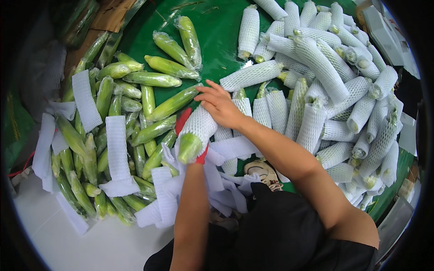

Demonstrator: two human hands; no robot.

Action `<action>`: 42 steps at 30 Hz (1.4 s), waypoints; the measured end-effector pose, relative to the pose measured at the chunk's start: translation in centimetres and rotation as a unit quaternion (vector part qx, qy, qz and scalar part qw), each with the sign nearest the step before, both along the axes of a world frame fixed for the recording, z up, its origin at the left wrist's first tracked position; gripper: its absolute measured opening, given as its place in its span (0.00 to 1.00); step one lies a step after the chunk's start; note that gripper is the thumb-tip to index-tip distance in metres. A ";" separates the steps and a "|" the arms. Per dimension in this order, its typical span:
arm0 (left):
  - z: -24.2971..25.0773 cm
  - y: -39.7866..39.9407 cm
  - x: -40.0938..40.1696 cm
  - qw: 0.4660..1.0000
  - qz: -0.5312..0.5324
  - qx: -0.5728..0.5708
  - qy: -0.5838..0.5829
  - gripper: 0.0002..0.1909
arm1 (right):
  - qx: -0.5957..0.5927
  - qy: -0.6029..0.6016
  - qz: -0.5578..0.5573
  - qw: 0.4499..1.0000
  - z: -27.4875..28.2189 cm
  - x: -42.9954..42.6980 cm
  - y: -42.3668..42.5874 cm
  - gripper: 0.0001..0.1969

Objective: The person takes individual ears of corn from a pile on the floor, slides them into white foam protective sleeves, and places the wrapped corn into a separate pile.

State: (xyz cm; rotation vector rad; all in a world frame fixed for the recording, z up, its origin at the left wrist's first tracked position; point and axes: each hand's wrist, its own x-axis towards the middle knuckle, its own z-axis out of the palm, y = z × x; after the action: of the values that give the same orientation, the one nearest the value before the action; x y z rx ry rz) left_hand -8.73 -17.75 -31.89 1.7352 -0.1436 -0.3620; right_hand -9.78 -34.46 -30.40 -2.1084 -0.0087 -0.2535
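Note:
A red glove covers my left hand, which is wrapped around an ear of corn in a white foam net sleeve. The green end of that ear sticks out towards me. My right hand is bare, its fingers spread and extended over the sleeve's far end; its palm side is hidden. Just beyond the fingertips lies a film-wrapped ear of corn. Flat white foam sleeves lie heaped under my left forearm and across my lap area.
Film-wrapped green corn is piled on the left, with loose foam sleeves on top. Sleeved ears form a large heap on the right. Beneath them is a green surface. A shoe shows near my right forearm.

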 end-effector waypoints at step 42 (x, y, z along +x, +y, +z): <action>10.9 -3.2 1.8 0.970 -0.035 0.105 -0.214 0.20 | 0.597 0.065 0.193 0.776 8.6 -1.0 1.7 0.29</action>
State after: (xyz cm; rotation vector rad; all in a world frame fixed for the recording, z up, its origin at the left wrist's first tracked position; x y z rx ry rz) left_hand -6.91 -20.95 -21.03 2.0032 -0.4954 -0.0470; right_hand -10.76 -32.76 -21.82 -0.7979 -0.1561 0.1377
